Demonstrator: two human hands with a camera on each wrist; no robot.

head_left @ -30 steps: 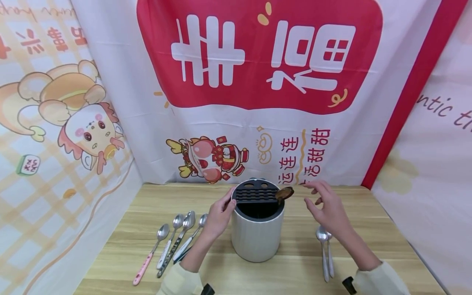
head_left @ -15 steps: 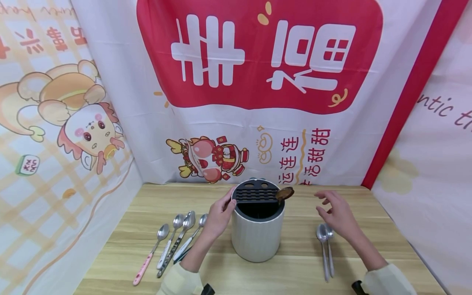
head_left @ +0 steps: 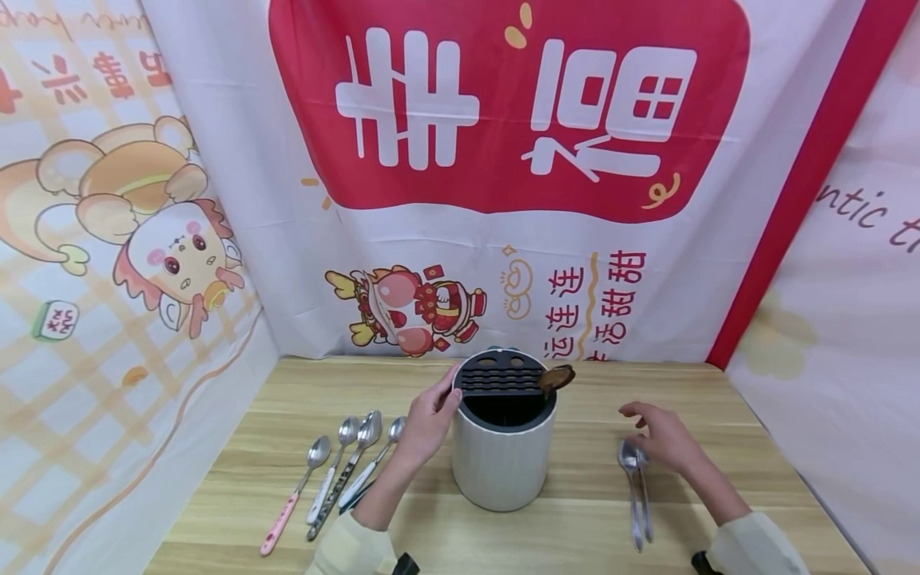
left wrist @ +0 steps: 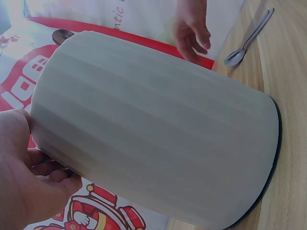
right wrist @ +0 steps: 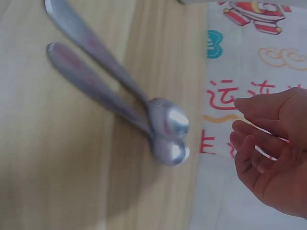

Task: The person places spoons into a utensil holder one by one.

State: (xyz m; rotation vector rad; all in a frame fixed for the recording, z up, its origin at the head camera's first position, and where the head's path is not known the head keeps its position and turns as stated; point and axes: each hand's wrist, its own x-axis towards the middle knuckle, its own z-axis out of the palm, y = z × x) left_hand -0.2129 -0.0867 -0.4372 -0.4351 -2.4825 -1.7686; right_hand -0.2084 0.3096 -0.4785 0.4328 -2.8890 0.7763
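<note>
A white ribbed utensil holder (head_left: 501, 471) with a black slotted lid insert (head_left: 499, 381) stands mid-table. My left hand (head_left: 429, 419) grips its rim, thumb at the top edge; in the left wrist view the fingers (left wrist: 57, 175) curl against its side. A brown spoon (head_left: 557, 377) pokes out at the holder's right rim. My right hand (head_left: 664, 435) hovers near two metal spoons (head_left: 636, 495) lying on the right of the table. In the right wrist view that hand (right wrist: 276, 153) has loosely bent fingers and holds nothing, apart from the spoon bowls (right wrist: 168, 122).
Left of the holder lie several spoons, among them a pink-handled spoon (head_left: 280, 523) and a black patterned one (head_left: 334, 491); the left forearm partly covers this group. A printed cloth (head_left: 503, 279) hangs behind the wooden table (head_left: 589, 519).
My right hand has moved away from the brown spoon, rightward and down toward the two metal spoons. The left hand and holder stay put.
</note>
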